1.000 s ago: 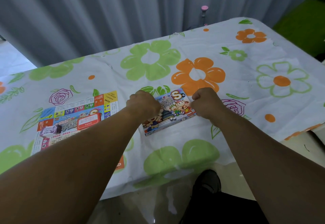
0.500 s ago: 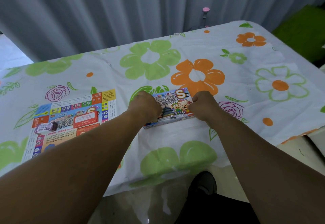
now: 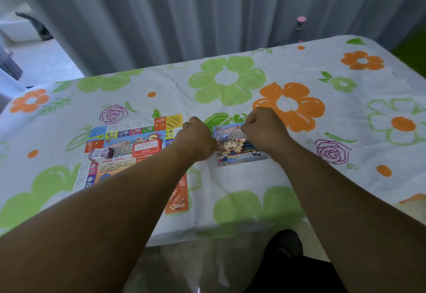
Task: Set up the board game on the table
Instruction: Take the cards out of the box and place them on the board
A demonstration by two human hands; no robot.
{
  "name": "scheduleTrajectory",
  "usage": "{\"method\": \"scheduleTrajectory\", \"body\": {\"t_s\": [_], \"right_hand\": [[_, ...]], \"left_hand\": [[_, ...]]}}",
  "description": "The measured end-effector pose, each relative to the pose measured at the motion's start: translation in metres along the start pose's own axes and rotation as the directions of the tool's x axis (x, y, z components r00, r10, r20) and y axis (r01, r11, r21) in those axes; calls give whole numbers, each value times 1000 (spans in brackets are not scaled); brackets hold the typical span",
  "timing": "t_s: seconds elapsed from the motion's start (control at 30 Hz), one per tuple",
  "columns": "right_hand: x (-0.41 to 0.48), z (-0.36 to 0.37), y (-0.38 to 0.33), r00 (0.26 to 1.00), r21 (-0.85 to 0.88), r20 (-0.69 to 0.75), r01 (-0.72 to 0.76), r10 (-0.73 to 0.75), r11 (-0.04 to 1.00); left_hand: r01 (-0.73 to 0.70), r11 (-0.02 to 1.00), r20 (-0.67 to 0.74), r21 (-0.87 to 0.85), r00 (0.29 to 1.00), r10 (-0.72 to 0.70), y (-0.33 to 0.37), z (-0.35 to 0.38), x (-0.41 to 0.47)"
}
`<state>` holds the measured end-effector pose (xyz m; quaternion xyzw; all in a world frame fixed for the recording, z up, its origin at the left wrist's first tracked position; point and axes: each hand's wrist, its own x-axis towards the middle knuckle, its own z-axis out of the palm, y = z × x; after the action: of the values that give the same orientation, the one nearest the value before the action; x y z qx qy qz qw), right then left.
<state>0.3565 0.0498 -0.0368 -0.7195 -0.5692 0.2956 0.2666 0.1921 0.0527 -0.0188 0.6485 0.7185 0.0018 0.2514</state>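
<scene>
Now, starting at our left, the game board [image 3: 129,152] lies unfolded and flat on the floral tablecloth [image 3: 299,177], its border of small coloured squares facing up. A small purple packet [image 3: 101,153] rests on the board's left part, and our left forearm crosses over the board's near right corner. Our left hand [image 3: 196,140] is curled into a fist between the board and the game box [image 3: 232,152], its knuckles turned away from us. It sits right against the box's left edge. Its fingertips are hidden under the back of the hand, so we cannot tell whether it grips the box or only touches it. The box lies flat on the cloth, lid up, with a cartoon figure printed on it, just to the right of the board and near the table's front edge. Our right hand [image 3: 262,129] is curled over the box's far right part, thumb against forefinger, pinching the box at its far edge. A grey curtain [image 3: 161,16] hangs behind the table, and a black shoe [image 3: 285,242] shows on the floor below.
</scene>
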Motion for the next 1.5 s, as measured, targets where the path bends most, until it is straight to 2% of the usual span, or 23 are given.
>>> {"method": "scheduleTrajectory", "body": {"t_s": [0.23, 0.33, 0.43, 0.57, 0.73, 0.9, 1.1, 1.5], "right_hand": [[-19, 58, -74, 977, -31, 146, 159, -153, 987], [-22, 82, -94, 965, -31, 205, 172, -162, 985], [-21, 101, -110, 953, 64, 282, 94, -109, 993], [-20, 121, -127, 936, 261, 352, -124, 26, 957], [-8, 146, -136, 917, 298, 367, -276, 157, 914], [4, 161, -137, 887, 399, 371, -419, 274, 815], [2, 170, -144, 845, 400, 401, -509, 354, 762], [11, 186, -143, 834, 343, 340, -540, 434, 769]], "left_hand": [[97, 995, -16, -20, 995, -97, -70, -41, -12], [140, 989, -65, -40, 988, -142, -99, -60, -17], [152, 988, -39, -39, 987, -154, -125, -68, -18], [138, 989, 15, -50, 990, -137, -155, -65, -13], [68, 995, 46, -70, 997, -65, -173, -59, 0], [-36, 994, 68, -103, 997, 43, -184, -53, 11], [-95, 992, 46, -84, 994, 99, -195, -46, 14], [-145, 989, 43, -9, 989, 145, -200, -45, 13]]}}
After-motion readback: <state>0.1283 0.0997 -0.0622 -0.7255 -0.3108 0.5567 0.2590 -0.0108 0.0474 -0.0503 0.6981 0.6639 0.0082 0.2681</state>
